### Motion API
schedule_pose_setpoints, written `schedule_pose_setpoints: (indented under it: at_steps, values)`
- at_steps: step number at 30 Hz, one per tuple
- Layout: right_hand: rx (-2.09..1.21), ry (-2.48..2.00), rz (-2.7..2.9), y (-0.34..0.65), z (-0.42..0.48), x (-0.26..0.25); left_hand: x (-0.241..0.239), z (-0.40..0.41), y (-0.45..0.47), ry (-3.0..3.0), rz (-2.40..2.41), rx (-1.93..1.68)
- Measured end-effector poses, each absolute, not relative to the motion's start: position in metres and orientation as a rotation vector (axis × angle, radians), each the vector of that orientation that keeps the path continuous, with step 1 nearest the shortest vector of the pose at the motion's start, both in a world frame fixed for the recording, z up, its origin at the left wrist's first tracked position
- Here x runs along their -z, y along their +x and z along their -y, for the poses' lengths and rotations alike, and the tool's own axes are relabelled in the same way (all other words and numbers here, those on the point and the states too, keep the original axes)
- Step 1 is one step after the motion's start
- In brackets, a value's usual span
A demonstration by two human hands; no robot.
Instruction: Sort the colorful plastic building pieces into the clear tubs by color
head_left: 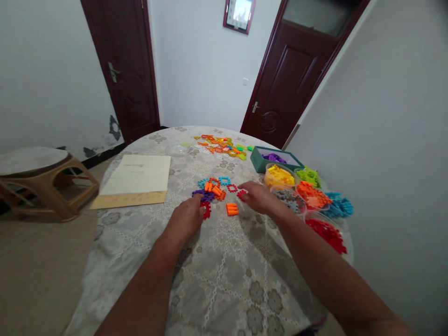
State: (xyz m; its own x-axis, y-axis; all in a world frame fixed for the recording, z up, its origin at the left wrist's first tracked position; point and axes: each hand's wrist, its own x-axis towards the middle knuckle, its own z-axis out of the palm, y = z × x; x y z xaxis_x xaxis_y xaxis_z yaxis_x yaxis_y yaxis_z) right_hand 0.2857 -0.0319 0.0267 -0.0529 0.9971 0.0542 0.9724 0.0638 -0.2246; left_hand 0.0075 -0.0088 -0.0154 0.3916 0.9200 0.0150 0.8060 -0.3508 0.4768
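Near the middle of the table, my left hand (pixel 187 217) is closed at the fingertips on the edge of a red toothed plastic building piece (pixel 206 210). Purple building pieces (pixel 208 195) lie against its index finger. Across from it, my right hand (pixel 258 197) pinches another red toothed piece (pixel 241 195) low over the cloth; part of that piece is hidden by the fingers. Between the hands lie a red square frame (pixel 232 188), a blue square frame (pixel 224 180), orange tube-like pieces (pixel 217 191) and a ribbed orange block (pixel 232 209).
Tubs of yellow (pixel 280 175), grey (pixel 289 199), orange (pixel 313 195) and red pieces (pixel 327 235) line the right side, by a green box (pixel 259 163) and blue pieces (pixel 339 205). A mixed pile (pixel 224 147) lies at the back. Papers (pixel 140 175) rest left; a stool (pixel 45 182) stands beyond.
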Motion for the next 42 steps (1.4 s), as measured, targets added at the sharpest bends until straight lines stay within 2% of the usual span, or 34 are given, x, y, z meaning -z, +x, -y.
schedule_pose_setpoints:
  at_steps: [5, 13, 19, 24, 32, 42]
  values:
    - [-0.095, -2.284, 1.938, 0.27, 0.024, 0.016, 0.019, 0.008, 0.006, 2.265, -1.477, -0.377]
    - [-0.158, -2.245, 1.742, 0.293, 0.015, 0.016, 0.02, 0.008, 0.005, 2.275, -1.459, -0.411]
    - [-0.55, -1.897, 1.616, 0.275, -0.006, 0.016, 0.017, 0.01, 0.002, 2.28, -1.484, -0.432]
    - [-0.398, -2.032, 1.649, 0.271, -0.031, 0.014, 0.009, 0.012, 0.0, 2.161, -1.457, -0.516]
    - [-0.544, -2.137, 1.658, 0.282, -0.035, 0.014, 0.0, 0.013, 0.003, 2.126, -1.445, -0.665]
    - [-0.373, -1.869, 1.32, 0.261, -0.004, 0.024, 0.009, -0.001, 0.005, 1.809, -1.343, -0.744]
